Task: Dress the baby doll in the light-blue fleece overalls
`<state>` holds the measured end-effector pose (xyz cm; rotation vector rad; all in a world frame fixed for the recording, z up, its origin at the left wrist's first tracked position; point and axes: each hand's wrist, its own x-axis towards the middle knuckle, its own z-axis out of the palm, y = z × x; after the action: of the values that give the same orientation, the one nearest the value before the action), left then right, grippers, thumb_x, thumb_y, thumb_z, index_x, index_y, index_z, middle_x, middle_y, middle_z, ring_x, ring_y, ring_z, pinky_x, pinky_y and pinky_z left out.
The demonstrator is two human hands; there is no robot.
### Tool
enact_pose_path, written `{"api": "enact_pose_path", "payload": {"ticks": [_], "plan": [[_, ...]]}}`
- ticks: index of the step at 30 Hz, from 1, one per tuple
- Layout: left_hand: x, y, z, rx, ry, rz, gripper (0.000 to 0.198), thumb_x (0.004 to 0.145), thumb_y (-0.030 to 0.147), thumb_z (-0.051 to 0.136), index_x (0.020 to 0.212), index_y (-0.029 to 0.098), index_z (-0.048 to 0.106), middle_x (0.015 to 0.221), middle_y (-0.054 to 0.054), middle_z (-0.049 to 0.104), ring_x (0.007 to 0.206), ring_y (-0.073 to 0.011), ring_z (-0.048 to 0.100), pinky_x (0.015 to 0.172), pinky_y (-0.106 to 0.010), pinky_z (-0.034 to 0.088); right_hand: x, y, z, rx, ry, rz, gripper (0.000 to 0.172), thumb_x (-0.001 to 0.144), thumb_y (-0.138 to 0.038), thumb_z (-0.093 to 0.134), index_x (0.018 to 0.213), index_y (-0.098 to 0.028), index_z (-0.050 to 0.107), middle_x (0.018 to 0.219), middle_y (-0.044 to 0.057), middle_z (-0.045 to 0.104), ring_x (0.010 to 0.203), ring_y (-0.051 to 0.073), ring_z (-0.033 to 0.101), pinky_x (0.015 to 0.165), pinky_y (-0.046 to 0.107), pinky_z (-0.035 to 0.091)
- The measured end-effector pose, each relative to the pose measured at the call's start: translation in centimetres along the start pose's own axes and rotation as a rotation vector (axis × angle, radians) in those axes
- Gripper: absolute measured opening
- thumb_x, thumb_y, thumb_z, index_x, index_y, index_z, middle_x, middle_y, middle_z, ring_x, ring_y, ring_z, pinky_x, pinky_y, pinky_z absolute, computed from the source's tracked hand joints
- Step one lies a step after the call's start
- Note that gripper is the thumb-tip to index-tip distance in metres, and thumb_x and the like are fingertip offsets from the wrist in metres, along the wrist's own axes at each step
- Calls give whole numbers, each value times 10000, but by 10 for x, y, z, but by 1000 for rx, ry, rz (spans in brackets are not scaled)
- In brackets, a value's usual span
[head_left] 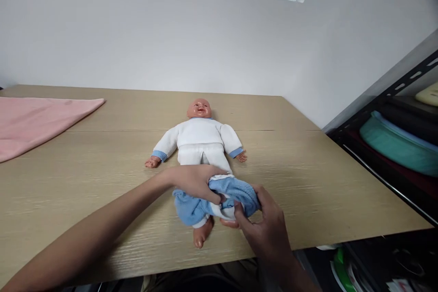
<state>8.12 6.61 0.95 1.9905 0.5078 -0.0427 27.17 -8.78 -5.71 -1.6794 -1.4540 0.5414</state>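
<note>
The blue trousers (191,210) sit bunched on the doll's (201,137) legs between both hands and look soft, light and stretchy; the left hand (195,181) pinches their top edge; the right hand (265,223) clutches the fabric beside it; the rolled edge seems the surest hold.

A baby doll (200,143) in white lies face-up on the wooden bench (308,182). The left hand (195,182) and right hand (265,221) grip bunched blue trousers (201,205) at its legs. A pink cloth (37,121) lies at ten o'clock.

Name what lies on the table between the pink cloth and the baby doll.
Nothing: in the head view, only bare tabletop separates pink cloth and baby doll.
</note>
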Motion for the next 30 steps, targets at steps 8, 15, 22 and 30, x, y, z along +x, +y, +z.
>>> {"api": "enact_pose_path", "payload": {"ticks": [8, 15, 22, 30], "plan": [[1, -1, 30, 318, 245, -20, 221, 831, 274, 722, 958, 233, 546, 925, -29, 669, 877, -252, 662, 689, -315, 400, 3, -4, -15, -221, -184, 58, 355, 835, -292, 677, 1183, -276, 607, 963, 82, 767, 820, 327, 731, 703, 398, 480], [3, 4, 48, 518, 205, -147, 365, 872, 366, 703, 1172, 209, 566, 916, -61, 750, 844, -302, 736, 626, -339, 375, -24, -7, -7, -401, -176, 8, 241, 867, -202, 588, 1091, -269, 648, 801, 28, 748, 731, 302, 722, 665, 361, 420], [8, -3, 53, 566, 209, -151, 382, 831, 411, 732, 1106, 205, 564, 970, -91, 770, 887, -328, 748, 647, -360, 399, -37, 24, 9, -322, 51, -152, 283, 830, -147, 599, 1089, -248, 651, 944, 50, 739, 894, 280, 711, 779, 359, 530], [7, -6, 50, 316, 253, -159, 480, 818, 451, 752, 1123, 204, 477, 1011, -84, 721, 896, -302, 703, 713, -348, 440, -36, 34, 23, 293, 71, 99, 275, 870, -220, 590, 1142, -223, 631, 894, 9, 715, 805, 209, 680, 739, 284, 553]]}}
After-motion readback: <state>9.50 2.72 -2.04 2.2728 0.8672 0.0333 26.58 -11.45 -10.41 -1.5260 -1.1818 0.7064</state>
